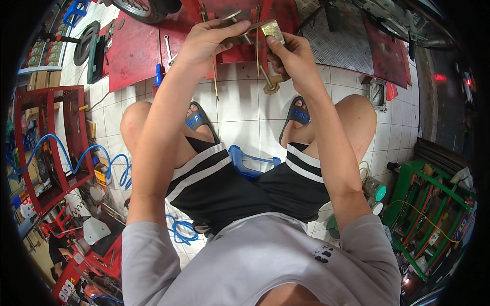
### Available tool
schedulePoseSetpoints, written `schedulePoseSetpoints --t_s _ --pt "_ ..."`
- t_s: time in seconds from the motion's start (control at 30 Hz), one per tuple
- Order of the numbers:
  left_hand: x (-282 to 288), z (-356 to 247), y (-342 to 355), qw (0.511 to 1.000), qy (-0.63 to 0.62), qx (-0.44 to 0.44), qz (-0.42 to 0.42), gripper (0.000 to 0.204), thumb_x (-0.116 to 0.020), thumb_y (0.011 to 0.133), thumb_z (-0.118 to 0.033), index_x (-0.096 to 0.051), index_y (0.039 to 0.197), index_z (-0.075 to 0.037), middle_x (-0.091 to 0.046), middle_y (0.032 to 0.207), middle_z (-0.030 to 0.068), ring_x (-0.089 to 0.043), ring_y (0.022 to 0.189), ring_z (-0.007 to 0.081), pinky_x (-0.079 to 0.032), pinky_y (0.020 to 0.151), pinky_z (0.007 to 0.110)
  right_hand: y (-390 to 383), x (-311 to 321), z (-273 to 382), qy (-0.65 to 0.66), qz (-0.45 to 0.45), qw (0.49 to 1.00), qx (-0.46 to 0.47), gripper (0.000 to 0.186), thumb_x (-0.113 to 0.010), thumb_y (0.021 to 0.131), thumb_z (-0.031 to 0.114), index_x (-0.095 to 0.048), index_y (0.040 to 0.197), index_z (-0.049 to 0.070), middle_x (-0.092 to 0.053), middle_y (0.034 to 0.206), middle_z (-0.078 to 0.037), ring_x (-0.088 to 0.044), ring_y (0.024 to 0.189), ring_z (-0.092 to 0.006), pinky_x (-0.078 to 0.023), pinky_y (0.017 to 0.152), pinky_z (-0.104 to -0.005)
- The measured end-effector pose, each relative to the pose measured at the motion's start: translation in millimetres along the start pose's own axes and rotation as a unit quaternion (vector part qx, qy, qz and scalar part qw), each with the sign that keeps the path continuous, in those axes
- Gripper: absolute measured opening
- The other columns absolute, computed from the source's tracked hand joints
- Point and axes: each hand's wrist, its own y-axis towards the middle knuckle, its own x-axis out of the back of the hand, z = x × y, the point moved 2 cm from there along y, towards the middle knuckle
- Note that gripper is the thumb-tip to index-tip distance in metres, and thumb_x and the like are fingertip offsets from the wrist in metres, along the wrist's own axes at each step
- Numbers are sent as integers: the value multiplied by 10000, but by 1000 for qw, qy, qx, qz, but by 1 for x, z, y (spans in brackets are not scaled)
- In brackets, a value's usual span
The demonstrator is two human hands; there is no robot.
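Both of my hands are raised close together in front of a red metal stand [239, 53] at the top middle. My right hand [297, 57] is closed on a gold-coloured flat metal piece [274, 31], its thumb pressed on the lower edge. My left hand [206, 42] reaches in from the left, thumb and fingers pinched around a thin brownish strip [256, 25] beside the gold piece. Whether the strip and the gold piece are joined, I cannot tell. Below my right hand sticks out a metal rod with a brass-coloured end [272, 85].
A blue-handled screwdriver [158, 76] and a wrench [168, 50] lie on the red platform [130, 56] at left. A tread-plate ramp [339, 43] is at right. A blue stool [250, 158] shows between my legs. A red rack [51, 148] and green rack [426, 214] flank me.
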Motion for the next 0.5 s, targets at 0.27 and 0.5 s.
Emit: schedulePoseSetpoints --t_s 0.27,0.5 --pt "-1 -4 -3 1000 20 1 13 247 -680 892 -201 -644 1105 -83 -654 1030 -26 -576 949 85 -420 798 280 0 0 1 3 -3 1000 -8 219 -631 930 206 -632 849 2 -549 617 4 -451 488 -49 -346 439 -230" --pt "-1 -4 -1 999 32 -17 4 235 -683 892 -216 -661 1082 -79 -655 1034 -20 -577 944 94 -433 815 283 1 -3 -2 -7 -5 1000 7 229 -594 953 233 -572 799 64 -478 592 20 -376 489 -48 -262 430 -222"
